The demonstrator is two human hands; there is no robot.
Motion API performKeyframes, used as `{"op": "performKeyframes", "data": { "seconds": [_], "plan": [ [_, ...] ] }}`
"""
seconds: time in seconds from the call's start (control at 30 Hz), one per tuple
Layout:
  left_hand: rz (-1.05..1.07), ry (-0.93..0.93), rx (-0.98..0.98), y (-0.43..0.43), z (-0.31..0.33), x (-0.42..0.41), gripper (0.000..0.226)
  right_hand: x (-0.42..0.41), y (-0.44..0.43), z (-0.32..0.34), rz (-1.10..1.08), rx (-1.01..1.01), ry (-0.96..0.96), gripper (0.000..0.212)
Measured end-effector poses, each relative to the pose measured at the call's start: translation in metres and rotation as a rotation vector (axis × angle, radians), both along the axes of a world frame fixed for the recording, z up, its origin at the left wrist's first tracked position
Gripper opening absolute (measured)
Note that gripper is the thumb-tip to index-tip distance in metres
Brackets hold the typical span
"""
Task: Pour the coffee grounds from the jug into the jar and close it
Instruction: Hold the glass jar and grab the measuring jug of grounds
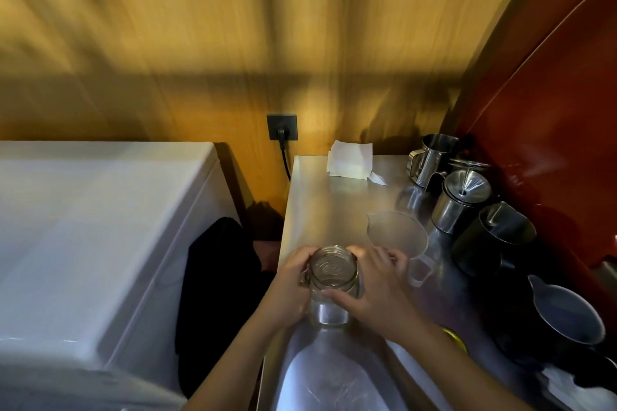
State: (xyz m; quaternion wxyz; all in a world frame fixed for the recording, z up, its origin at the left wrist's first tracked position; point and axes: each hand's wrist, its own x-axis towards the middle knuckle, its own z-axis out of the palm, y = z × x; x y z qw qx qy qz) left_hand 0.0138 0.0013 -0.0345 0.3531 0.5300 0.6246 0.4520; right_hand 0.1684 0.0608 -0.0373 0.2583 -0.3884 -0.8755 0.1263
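Both hands clasp the clear glass jar (334, 280) standing on the steel bench (320, 197): left hand (290, 280) wrapped round its left side, right hand (374, 290) round the right with thumb across the front, each grip pressed on the glass; jar mouth uncovered, embossed mark on its base too blurred to read. Translucent plastic jug (397, 237) sits just right-behind the jar, near the right fingers. Further out: steel pitchers (430, 157), black pitchers (494, 240), white paper (350, 160) by the wall, socket (282, 127); no legible labels.
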Motion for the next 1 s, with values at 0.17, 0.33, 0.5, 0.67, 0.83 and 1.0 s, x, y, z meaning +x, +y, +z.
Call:
{"op": "performKeyframes", "data": {
  "seconds": [0.17, 0.33, 0.5, 0.67, 0.83, 1.0],
  "plan": [
    [0.025, -0.068, -0.016, 0.001, -0.001, 0.003, 0.049, 0.002, -0.001, -0.001, 0.0, -0.004, 0.008, 0.069],
    [0.052, -0.135, -0.022, 0.003, -0.005, 0.004, 0.052, 0.008, 0.0, 0.007, 0.056, -0.034, 0.074, 0.068],
    [0.079, -0.128, 0.022, 0.002, -0.007, 0.005, 0.052, 0.027, 0.009, 0.014, -0.194, -0.015, 0.286, 0.062],
    [0.093, -0.145, 0.019, 0.001, -0.006, 0.007, 0.052, 0.048, 0.018, 0.006, -0.486, -0.264, 0.39, 0.076],
    [0.127, -0.157, 0.016, 0.002, -0.013, 0.005, 0.062, 0.062, 0.026, -0.009, -0.51, -0.648, 0.396, 0.027],
    [0.117, -0.167, 0.011, 0.002, -0.014, 0.004, 0.063, 0.072, 0.033, -0.009, -0.489, -0.673, 0.42, 0.021]
  ]
}}
